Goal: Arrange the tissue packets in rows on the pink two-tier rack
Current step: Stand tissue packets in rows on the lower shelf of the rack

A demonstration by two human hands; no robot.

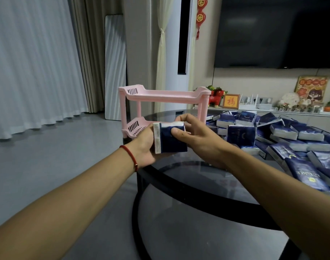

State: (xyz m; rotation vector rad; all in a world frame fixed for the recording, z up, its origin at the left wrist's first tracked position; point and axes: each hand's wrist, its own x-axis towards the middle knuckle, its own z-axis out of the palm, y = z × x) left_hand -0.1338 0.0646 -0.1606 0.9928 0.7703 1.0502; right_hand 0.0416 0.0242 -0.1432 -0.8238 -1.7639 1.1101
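Observation:
A pink two-tier rack [166, 95] stands on the far left part of a round dark glass table [198, 175]. Both tiers look bare where I can see them; my hands hide part of the lower tier. Just in front of the rack, both hands hold one dark blue tissue packet [169, 140] with a white end. My left hand [144, 147] cups it from below and behind. My right hand [196, 136] grips it from the right, thumb on its front. A heap of several blue tissue packets [284, 136] covers the table's right side.
Grey floor lies to the left of the table, with white and beige curtains and a leaning white panel [115, 68] behind. A dark TV [276, 32] hangs at the back right above a shelf of small ornaments [254, 104].

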